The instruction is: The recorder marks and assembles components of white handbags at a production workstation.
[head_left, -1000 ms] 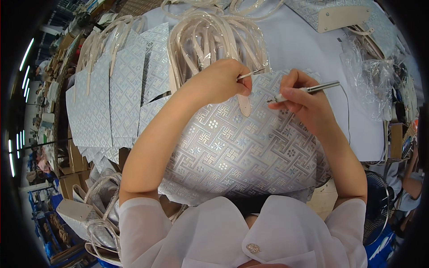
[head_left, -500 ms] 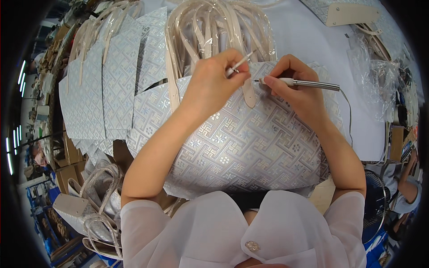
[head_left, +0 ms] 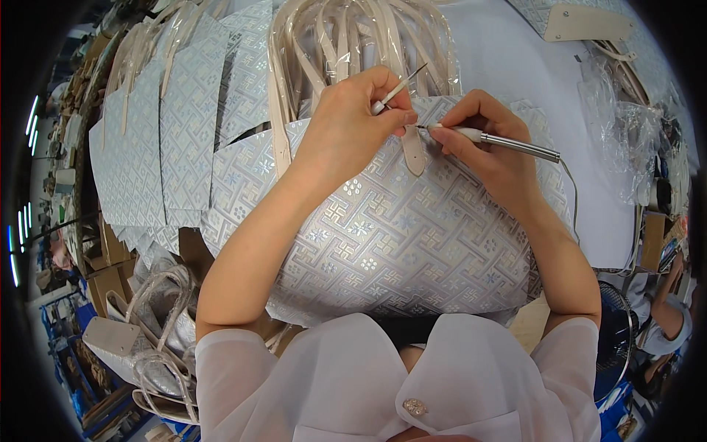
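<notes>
My left hand [head_left: 357,110] is closed round a thin white stick [head_left: 398,90] with a dark pointed end; its exact kind is unclear. The thumb and forefinger of that hand meet just above the end of a beige bag strap [head_left: 414,156]. My right hand [head_left: 490,144] grips a corded pen-shaped tool [head_left: 519,146] with a pale grip and a metal barrel. Its fine tip points left, close to the strap and my left fingertips. The strap lies on a silvery patterned bag panel [head_left: 383,228], which spreads over the table edge towards me.
Several beige straps in clear plastic film [head_left: 353,37] lie beyond the panel. More patterned panels [head_left: 188,125] are stacked at the left. Crumpled clear plastic [head_left: 626,140] is on the right of the white table [head_left: 508,59]. Bags with handles [head_left: 151,339] stand at lower left, a black fan [head_left: 615,331] at lower right.
The stick in my left hand has tilted, its pointed end now higher. My left hand has shifted up slightly. The right hand's tool has barely moved.
</notes>
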A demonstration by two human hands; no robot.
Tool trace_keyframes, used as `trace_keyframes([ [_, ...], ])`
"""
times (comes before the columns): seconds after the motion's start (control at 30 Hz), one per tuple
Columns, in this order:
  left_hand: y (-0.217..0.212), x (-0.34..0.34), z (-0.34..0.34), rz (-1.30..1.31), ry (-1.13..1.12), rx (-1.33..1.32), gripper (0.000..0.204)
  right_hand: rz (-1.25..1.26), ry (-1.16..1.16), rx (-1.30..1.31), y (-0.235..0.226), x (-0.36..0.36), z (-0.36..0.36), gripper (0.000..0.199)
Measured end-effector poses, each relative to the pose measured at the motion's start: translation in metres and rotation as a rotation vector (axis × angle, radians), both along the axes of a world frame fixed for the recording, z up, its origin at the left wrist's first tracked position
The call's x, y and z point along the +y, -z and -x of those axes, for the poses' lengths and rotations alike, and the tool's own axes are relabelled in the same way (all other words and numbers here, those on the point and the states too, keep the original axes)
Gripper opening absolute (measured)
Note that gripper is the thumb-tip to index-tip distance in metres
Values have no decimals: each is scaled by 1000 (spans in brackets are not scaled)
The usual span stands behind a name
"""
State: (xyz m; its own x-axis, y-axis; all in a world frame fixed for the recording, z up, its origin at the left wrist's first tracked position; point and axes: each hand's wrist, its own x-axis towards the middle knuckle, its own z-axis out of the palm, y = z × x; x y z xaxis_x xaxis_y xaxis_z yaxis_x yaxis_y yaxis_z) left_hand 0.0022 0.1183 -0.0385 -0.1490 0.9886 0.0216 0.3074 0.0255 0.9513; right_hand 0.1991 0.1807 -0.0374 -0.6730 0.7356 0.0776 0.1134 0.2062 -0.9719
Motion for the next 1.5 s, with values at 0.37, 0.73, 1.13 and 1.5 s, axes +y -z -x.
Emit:
trace_keyframes([
  [0.37,-41,-10,28,26,-33,18,8,32,6,78,2,3,0,10],
  [0.73,-40,-121,70,-14,-293,706,21,313,-101,276,-15,-6,32,5],
  [1.13,-19,-95,87,72,-238,313,17,8,-332,39,-7,-24,114,14],
  [1.5,-9,-92,95,19,-241,204,17,-5,-313,-19,-6,-29,115,13],
])
